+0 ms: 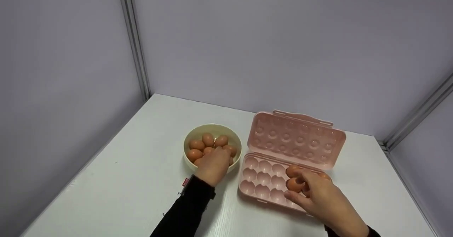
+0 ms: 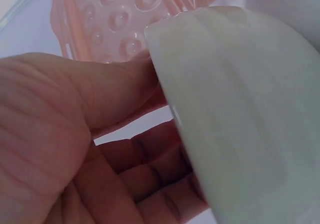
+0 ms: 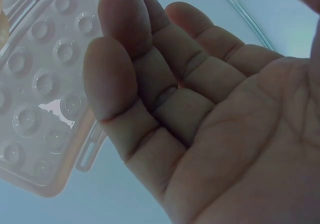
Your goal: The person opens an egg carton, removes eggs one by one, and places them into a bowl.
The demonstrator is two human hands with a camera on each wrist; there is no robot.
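- Nearest the camera, on the white worktop (image 1: 134,180), the right hand (image 1: 318,199) reaches over the front right of the pink egg tray (image 1: 263,184) — its grip is pinched on one brown egg (image 1: 294,184), held just above the tray's cups
- Beside that egg, a second egg (image 1: 292,170) sits in a cup just behind it; the cups to the left show bare
- Left of the tray, the left hand (image 1: 212,166) dips into the cream bowl (image 1: 212,129), fingers curled down among the brown eggs (image 1: 207,143) — whether its grip has closed on one I cannot tell
- Behind the tray, its dimpled lid (image 1: 295,137) stands open, tilted back
- Farthest off, grey partition walls (image 1: 265,45) enclose the worktop
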